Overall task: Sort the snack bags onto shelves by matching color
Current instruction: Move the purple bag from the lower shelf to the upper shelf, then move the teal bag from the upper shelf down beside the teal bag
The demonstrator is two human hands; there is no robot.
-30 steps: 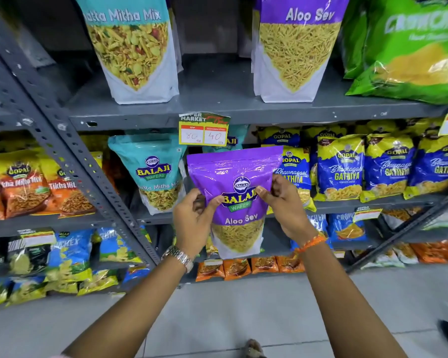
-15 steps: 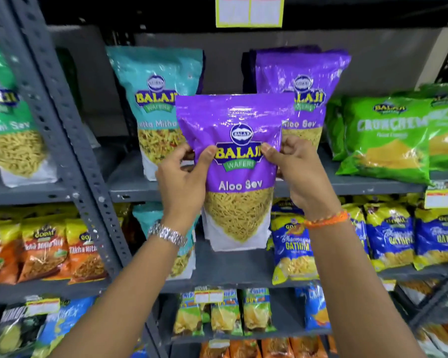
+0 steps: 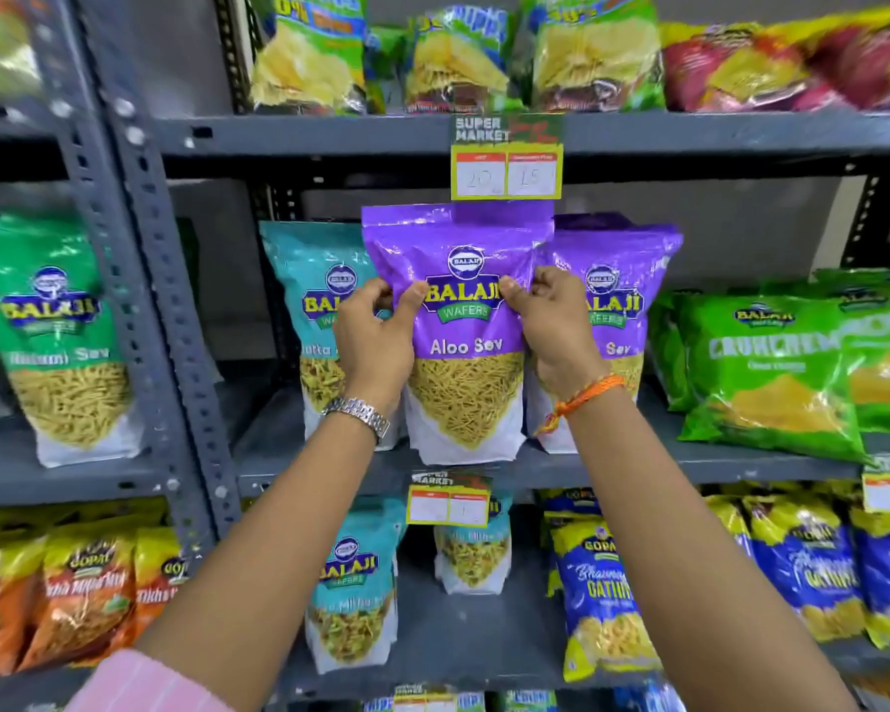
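I hold a purple Aloo Sev bag [image 3: 463, 331] upright with both hands at the middle shelf [image 3: 612, 467]. My left hand [image 3: 373, 339] pinches its left edge and my right hand [image 3: 556, 331] pinches its right edge. The bag's bottom sits at the shelf's front lip. Just behind it to the right stands another purple Aloo Sev bag [image 3: 623, 280], partly hidden by my right hand. A teal mix bag [image 3: 314, 290] stands to the left, partly behind my left hand.
Green Crunchem bags [image 3: 771, 367] lie at the right of the same shelf. A green sev bag [image 3: 57, 331] stands in the left bay beyond the grey upright [image 3: 170, 310]. A price tag [image 3: 507, 159] hangs just above the held bag. Teal, blue and orange bags fill the shelf below.
Both hands have carried the purple bag up from the lower shelf level to the middle shelf, and it now stands between the teal bag and the other purple bag.
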